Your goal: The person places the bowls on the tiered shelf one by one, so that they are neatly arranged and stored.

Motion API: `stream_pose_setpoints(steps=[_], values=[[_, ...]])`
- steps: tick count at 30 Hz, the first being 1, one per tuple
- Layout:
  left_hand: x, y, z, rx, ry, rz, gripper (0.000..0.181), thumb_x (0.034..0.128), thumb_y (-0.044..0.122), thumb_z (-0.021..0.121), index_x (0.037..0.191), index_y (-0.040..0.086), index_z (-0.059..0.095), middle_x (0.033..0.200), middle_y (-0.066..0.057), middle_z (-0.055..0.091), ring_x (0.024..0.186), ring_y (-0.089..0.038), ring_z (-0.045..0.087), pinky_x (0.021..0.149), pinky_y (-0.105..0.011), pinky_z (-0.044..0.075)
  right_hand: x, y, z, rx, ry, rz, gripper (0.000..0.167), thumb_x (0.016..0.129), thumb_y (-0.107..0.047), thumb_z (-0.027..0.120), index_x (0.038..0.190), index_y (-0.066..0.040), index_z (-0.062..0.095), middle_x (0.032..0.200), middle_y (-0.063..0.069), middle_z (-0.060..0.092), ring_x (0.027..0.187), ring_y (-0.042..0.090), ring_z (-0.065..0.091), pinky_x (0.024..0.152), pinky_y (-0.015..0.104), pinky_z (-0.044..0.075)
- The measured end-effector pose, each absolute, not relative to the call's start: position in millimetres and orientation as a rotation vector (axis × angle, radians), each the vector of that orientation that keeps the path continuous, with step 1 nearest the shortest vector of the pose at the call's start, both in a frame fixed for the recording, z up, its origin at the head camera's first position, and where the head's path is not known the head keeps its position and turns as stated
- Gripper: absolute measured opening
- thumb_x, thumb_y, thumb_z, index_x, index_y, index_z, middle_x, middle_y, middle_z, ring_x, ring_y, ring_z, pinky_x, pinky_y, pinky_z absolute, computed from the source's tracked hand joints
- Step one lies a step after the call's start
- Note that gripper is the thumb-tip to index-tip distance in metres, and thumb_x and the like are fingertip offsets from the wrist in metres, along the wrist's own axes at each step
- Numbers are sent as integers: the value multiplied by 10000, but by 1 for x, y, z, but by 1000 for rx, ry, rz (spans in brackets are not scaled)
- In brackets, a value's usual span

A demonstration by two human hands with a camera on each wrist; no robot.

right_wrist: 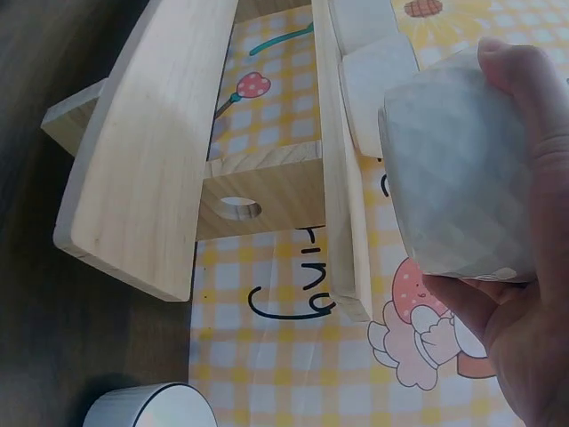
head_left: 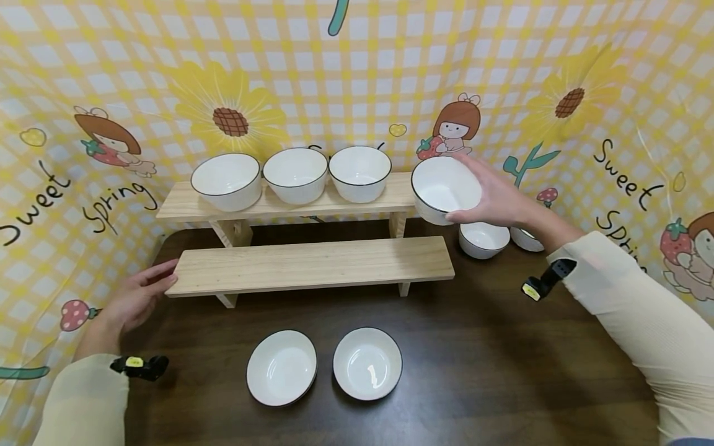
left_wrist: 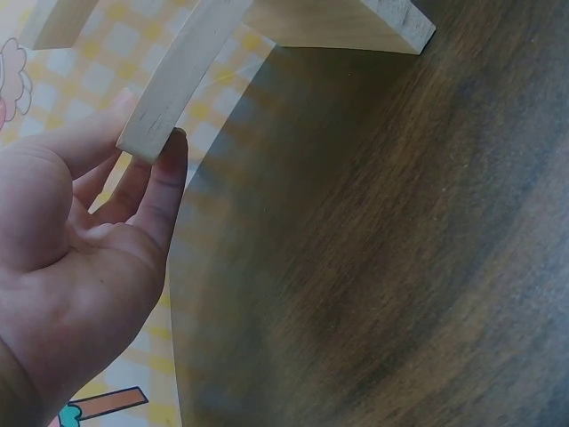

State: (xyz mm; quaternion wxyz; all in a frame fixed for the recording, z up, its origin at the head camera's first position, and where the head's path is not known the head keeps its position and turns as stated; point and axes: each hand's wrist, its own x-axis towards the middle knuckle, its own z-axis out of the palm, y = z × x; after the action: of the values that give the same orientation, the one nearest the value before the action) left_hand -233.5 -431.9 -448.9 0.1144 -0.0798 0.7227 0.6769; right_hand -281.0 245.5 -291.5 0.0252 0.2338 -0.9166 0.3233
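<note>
A white bowl point(head_left: 446, 186) with a dark rim is in my right hand point(head_left: 491, 189), tilted at the right end of the upper board. Thumb and fingers grip its outer wall; in the right wrist view the bowl's faceted side point(right_wrist: 462, 169) shows. My left hand point(head_left: 136, 297) pinches the left end of the two-tier wooden shelf's lower board point(head_left: 312, 266), thumb above and fingers beneath in the left wrist view. Three matching bowls, left point(head_left: 227, 181), middle point(head_left: 297, 175) and right point(head_left: 360, 173), stand in a row on the upper board point(head_left: 284, 209).
Two bowls, one left point(head_left: 281, 368) and one right point(head_left: 368, 364), sit on the dark wooden table point(head_left: 502, 365) in front. Behind the right arm stand a small bowl point(head_left: 484, 238) and another partly hidden bowl point(head_left: 526, 240). A checked cloth point(head_left: 357, 74) hangs around the table.
</note>
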Motion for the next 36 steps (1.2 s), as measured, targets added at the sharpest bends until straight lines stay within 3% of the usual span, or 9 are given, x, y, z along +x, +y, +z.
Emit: stream_pose_setpoints(steps=[3, 13, 20, 28, 36], values=[[-234, -432, -449, -234, 2112, 1989, 464, 988, 161, 693, 1435, 249, 609, 1062, 273, 658, 948, 69, 604, 778, -135, 509, -289, 242, -292, 711, -2844, 1016, 1080, 745, -271, 899, 1609, -106, 272, 1610, 197, 267, 1416, 397, 311, 1058, 646, 333], [-235, -435, -450, -212, 2100, 1997, 444, 1006, 136, 661, 1429, 262, 613, 1069, 264, 648, 938, 71, 598, 780, -136, 505, -308, 229, -295, 612, -2840, 1050, 1057, 753, -297, 890, 1596, -71, 293, 1544, 233, 329, 1318, 391, 372, 1036, 595, 351], [-235, -435, -450, -238, 2098, 1992, 418, 997, 156, 678, 1395, 280, 645, 1061, 260, 664, 963, 36, 589, 771, -147, 506, -317, 221, -299, 540, -2867, 1045, 1033, 773, -364, 879, 1593, -114, 303, 1455, 234, 391, 1254, 381, 413, 1012, 565, 382], [-236, -434, -450, -253, 2144, 1948, 528, 987, 204, 697, 1490, 250, 546, 1061, 279, 617, 969, 74, 587, 792, -127, 501, -329, 218, -302, 488, -2888, 1085, 1103, 798, -402, 853, 1628, -84, 199, 1623, 201, 254, 1402, 393, 345, 1113, 581, 325], [-237, -435, -454, -233, 2177, 1954, 581, 978, 193, 708, 1522, 204, 504, 1059, 288, 622, 946, 99, 597, 786, -119, 501, -337, 214, -308, 476, -2893, 1133, 1128, 813, -385, 852, 1640, -91, 144, 1666, 172, 178, 1469, 367, 270, 1160, 556, 284]])
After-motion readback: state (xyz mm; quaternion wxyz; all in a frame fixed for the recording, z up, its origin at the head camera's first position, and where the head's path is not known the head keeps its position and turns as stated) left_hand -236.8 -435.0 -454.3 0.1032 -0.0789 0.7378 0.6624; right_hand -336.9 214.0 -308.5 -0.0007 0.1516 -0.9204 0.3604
